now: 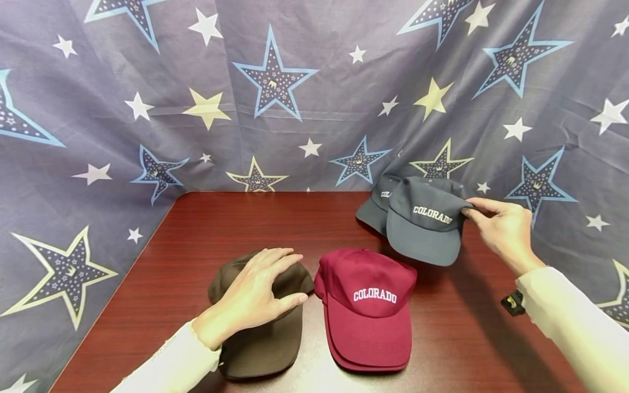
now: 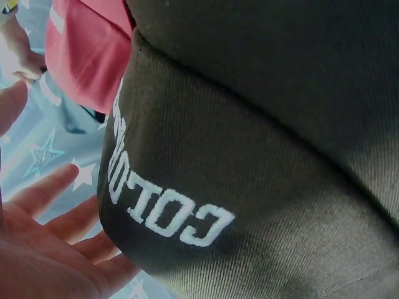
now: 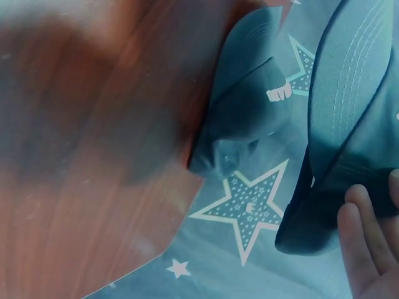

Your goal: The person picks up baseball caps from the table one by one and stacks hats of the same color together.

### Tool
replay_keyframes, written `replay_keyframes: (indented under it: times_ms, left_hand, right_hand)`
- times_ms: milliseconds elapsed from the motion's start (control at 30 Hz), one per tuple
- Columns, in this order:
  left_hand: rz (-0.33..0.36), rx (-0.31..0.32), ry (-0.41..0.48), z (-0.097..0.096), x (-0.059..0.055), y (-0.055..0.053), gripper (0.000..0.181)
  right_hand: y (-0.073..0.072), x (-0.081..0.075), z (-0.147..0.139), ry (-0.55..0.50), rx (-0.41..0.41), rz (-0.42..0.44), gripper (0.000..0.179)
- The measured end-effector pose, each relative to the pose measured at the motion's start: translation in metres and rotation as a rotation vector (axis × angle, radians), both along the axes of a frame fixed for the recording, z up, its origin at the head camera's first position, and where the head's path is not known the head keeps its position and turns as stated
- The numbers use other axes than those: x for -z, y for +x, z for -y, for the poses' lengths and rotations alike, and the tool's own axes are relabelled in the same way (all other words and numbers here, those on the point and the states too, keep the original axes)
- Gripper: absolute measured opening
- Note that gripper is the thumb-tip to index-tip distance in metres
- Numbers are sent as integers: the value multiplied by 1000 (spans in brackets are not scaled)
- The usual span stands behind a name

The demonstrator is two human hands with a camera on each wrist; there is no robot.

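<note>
My right hand (image 1: 503,229) pinches the side of a blue-grey baseball cap (image 1: 425,245) lettered COLORADO, holding it up off the table. Behind it to the left, a second blue-grey cap (image 1: 372,214) sits near the table's far edge; the right wrist view shows a gap between the two. My left hand (image 1: 253,295) is over a dark brown cap (image 1: 265,349), fingers extended and holding nothing; whether it touches the cap I cannot tell. White lettering marks the brown cap's front in the left wrist view. Between the hands lie stacked maroon caps (image 1: 368,333), brims forward.
The reddish-brown table (image 1: 221,221) ends at a grey curtain (image 1: 314,49) printed with stars. A small black object (image 1: 513,303) with a yellow part appears by my right sleeve.
</note>
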State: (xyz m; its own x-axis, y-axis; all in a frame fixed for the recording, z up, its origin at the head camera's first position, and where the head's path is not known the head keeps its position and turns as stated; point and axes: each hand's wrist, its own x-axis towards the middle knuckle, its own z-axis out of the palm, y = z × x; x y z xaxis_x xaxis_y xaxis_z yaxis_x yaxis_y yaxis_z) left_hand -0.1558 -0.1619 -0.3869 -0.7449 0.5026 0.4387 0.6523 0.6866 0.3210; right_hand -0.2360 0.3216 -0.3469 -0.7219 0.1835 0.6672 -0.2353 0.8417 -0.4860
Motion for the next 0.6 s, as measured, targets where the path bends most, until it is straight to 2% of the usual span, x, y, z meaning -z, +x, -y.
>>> replay_keyframes:
  times_ms: [267,600]
  left_hand:
    - [4,-1,-3,0,0,0,70]
    - [-4,3,-1,1,-2,1,70]
  right_hand:
    - [21,8,-29,-2,13,40,18]
    - [46,17,-57,-4,-36,68,19]
